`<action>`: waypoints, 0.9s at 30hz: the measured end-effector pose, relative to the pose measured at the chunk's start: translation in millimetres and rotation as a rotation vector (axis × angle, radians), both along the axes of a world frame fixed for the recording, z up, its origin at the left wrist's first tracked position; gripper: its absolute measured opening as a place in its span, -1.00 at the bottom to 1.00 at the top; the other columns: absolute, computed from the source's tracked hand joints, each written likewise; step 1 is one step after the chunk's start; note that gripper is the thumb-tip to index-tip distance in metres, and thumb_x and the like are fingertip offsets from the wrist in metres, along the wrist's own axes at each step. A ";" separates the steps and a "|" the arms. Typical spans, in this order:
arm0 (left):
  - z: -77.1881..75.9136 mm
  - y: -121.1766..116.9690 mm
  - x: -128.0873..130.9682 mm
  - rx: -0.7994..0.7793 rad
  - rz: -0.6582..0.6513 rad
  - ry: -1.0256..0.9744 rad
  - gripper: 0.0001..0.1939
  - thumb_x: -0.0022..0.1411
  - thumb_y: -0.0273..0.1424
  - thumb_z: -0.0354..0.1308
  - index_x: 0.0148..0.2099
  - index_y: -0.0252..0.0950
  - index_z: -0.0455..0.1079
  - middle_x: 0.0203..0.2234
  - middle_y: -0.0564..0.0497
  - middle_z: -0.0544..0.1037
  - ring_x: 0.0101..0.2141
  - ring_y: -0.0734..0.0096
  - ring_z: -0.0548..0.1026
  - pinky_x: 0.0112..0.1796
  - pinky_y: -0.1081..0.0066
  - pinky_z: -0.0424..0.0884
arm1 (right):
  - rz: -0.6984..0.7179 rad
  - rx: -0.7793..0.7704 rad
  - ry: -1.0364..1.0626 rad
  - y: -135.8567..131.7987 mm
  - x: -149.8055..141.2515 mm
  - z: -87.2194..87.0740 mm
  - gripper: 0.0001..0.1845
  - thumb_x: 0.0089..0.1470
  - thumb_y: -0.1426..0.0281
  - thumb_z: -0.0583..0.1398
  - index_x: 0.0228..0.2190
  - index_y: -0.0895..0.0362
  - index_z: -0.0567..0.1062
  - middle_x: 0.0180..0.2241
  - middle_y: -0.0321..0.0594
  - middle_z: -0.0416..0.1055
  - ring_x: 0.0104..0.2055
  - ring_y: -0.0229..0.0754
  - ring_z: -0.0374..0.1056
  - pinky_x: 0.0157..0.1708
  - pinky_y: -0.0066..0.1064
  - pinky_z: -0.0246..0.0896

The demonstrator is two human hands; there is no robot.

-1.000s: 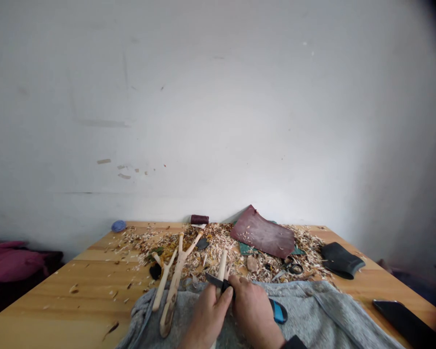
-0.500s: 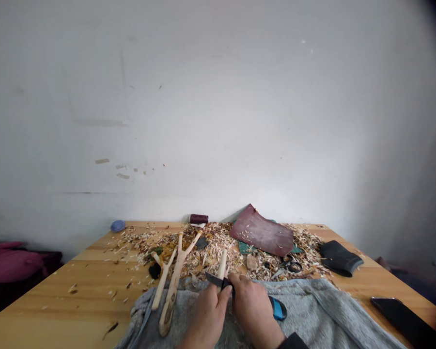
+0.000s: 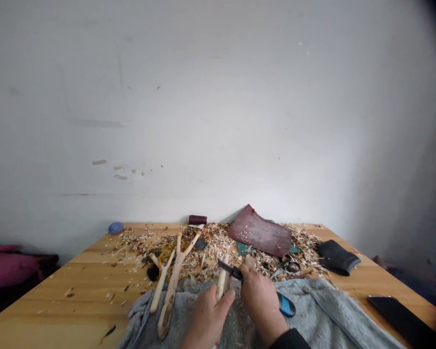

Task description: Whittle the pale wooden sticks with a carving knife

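My left hand [image 3: 210, 316] is closed around a pale, peeled wooden stick [image 3: 222, 278], whose upper end points away from me. In my right hand [image 3: 260, 296] is a knife [image 3: 230, 269] with a dark blade and a black and blue handle that sticks out behind the fist. The blade lies across the upper part of the stick; whether it touches the wood I cannot tell. Both hands are over a grey cloth [image 3: 312, 310]. To their left lie two forked wooden sticks, a larger one [image 3: 173, 291] and a smaller one [image 3: 160, 286].
Wood shavings [image 3: 218, 237] cover the back of the table [image 3: 58, 310]. Among them are a maroon leather piece [image 3: 261, 233], scissors [image 3: 290, 266] and a thread spool [image 3: 197, 220]. A black curved piece [image 3: 337, 258] and a phone [image 3: 399, 315] lie right, a blue roll [image 3: 115, 228] back left.
My right hand has moved right and slightly forward with the knife, away from my left thumb. The blade sits higher along the stick. My left hand keeps its hold.
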State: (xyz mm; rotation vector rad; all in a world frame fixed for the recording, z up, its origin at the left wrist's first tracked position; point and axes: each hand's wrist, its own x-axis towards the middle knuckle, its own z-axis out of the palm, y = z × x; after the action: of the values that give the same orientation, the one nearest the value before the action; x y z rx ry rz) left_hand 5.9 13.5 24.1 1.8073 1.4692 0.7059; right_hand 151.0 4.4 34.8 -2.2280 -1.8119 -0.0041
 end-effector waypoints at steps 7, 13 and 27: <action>1.4 0.5 -11.8 -0.313 -0.181 -0.282 -0.92 0.07 -0.38 0.10 -0.38 -0.20 0.24 -0.71 0.22 0.28 -0.73 0.55 0.21 -0.63 0.51 0.12 | 0.060 0.066 0.062 -1.7 5.8 -1.2 -0.67 0.11 0.54 0.09 -0.16 0.00 0.53 -0.25 -0.19 0.59 -0.23 -0.14 0.51 -0.33 -0.46 0.15; 8.3 4.1 -27.2 -0.421 -0.350 -0.301 -0.85 0.07 -0.28 0.10 -0.41 -0.25 0.26 -0.68 0.07 0.48 -0.65 0.49 0.39 -0.57 0.51 0.21 | 0.159 0.008 0.069 -7.6 -11.0 -3.1 -0.63 0.03 0.57 0.08 -0.21 -0.01 0.56 -0.29 -0.22 0.60 -0.24 -0.13 0.51 -0.35 -0.47 0.13; 1.2 6.0 -14.9 -0.200 -0.193 -0.223 -0.66 0.24 -0.07 0.01 -0.43 -0.19 0.18 -0.67 0.19 0.33 -0.70 0.53 0.32 -0.59 0.51 0.18 | 0.200 0.051 -0.023 -6.5 -12.1 -7.5 -0.71 0.14 0.54 0.08 -0.20 0.02 0.52 -0.28 -0.22 0.56 -0.28 -0.12 0.51 -0.40 -0.45 0.11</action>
State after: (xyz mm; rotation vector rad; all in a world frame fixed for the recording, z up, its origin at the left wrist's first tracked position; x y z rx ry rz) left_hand -9.0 19.4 25.3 1.6332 1.1588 0.6178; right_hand 138.8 -2.1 27.3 -2.0123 -2.0150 -0.0365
